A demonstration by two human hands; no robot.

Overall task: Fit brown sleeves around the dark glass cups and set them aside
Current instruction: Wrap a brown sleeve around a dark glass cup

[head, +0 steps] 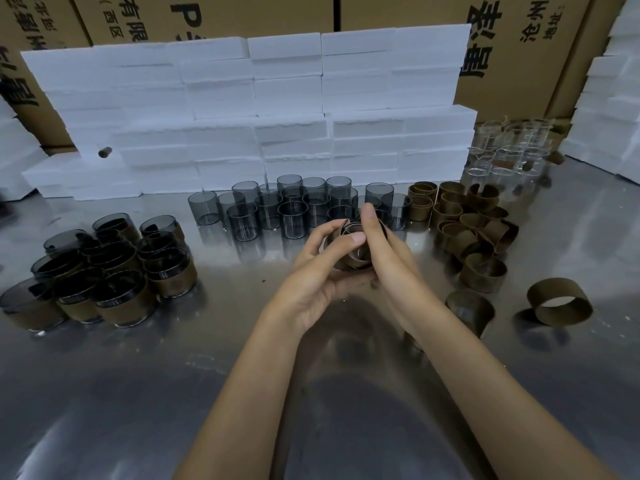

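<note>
Over the reflective metal table (138, 375), the left hand (311, 271) and right hand (384, 247) curl around a smoky cylindrical glass cup (356, 233) half-wrapped in a matte brown paper sleeve (360, 259); finished sleeved cups (114, 271) cluster left, loose sleeve rings (481, 230) right.

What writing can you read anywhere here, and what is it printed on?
"-P": on the cardboard box at top centre, cut off by the frame.
"(西区": on the same box, left of it.
"沧州" and "地址:": on the box at top right.
Other large black characters on the boxes are cropped or tilted, not readable whole.
Cups, sleeves, foam blocks: no text.
</note>
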